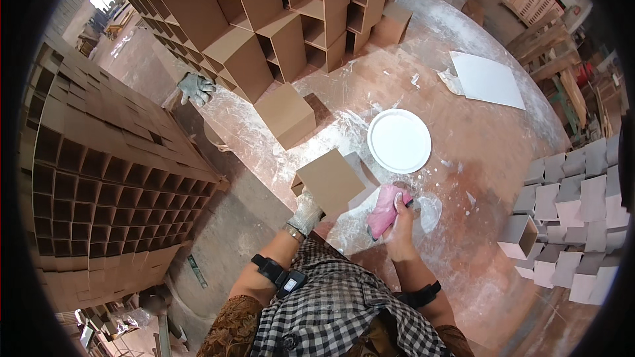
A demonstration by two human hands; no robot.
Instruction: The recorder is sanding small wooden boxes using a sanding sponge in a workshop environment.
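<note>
In a whitish work glove, my left hand [307, 214] is closed on the near left side of an open-ended brown cardboard box [333, 182], low over the table. My bare right hand [399, 233] grips a pink cloth-like pad [383, 213], thumb on top; dark bits show at the pad's ends. The pad is just right of the box, above a white smear. Beyond it lies a shallow round white dish [399, 140]; what it holds, if anything, I cannot make out. A second brown box [286, 116] rests on the table farther off to the left.
Stacked brown boxes [245, 59] rise at the table's far side. Another brown stack [126, 192] stands left, past the table edge. Grey-white boxes [562, 208] are piled at right. A grey glove [196, 88] and a white sheet [488, 80] lie on the powdery reddish table [463, 225].
</note>
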